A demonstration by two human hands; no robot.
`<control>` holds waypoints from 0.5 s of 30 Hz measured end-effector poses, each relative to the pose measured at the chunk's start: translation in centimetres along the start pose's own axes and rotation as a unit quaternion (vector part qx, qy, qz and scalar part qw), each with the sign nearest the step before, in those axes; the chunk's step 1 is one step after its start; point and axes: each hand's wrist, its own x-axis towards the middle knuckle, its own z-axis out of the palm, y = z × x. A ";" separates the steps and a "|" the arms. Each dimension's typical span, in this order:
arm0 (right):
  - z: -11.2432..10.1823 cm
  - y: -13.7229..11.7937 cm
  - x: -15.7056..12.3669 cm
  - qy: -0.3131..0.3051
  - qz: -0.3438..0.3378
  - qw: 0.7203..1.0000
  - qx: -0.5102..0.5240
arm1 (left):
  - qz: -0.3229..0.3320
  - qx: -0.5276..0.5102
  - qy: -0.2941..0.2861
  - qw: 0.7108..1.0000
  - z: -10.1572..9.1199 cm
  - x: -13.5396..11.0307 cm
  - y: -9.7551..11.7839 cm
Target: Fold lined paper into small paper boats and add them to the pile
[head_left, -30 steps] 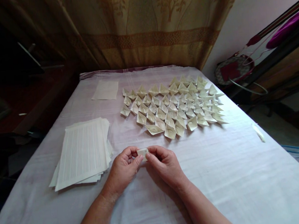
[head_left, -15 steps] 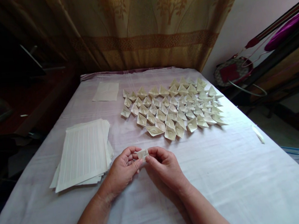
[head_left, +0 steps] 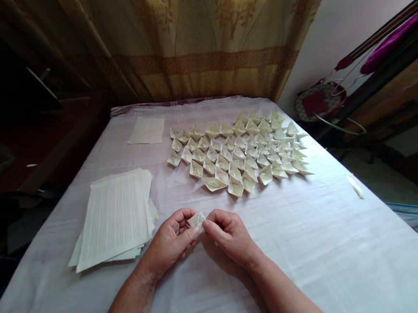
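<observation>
Both my hands meet low in the middle of the view over a table covered with a pale cloth. My left hand and my right hand pinch a small folded piece of cream paper between thumbs and fingertips. Beyond them lie several finished paper boats packed in rows. A stack of lined paper sheets rests to the left of my left hand.
A single sheet of paper lies at the far left of the table. A small white scrap sits near the right edge. A patterned curtain hangs behind, with dark furniture on the left and clutter on the right.
The folded paper has turned a little between my fingertips, and my hands sit slightly lower in the view. The camera has tilted a bit.
</observation>
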 end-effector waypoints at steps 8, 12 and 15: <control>0.1 0.2 0.0 -0.007 -0.001 1.000 -0.014 | 0.012 0.035 0.023 0.999 0.2 0.2 -0.4; 0.3 0.3 -0.1 0.020 -0.010 1.000 -0.010 | 0.013 0.031 0.014 0.999 0.7 0.1 -0.3; 0.4 0.5 -0.1 0.026 -0.028 0.999 -0.025 | 0.011 0.049 0.009 0.999 0.9 0.1 -0.4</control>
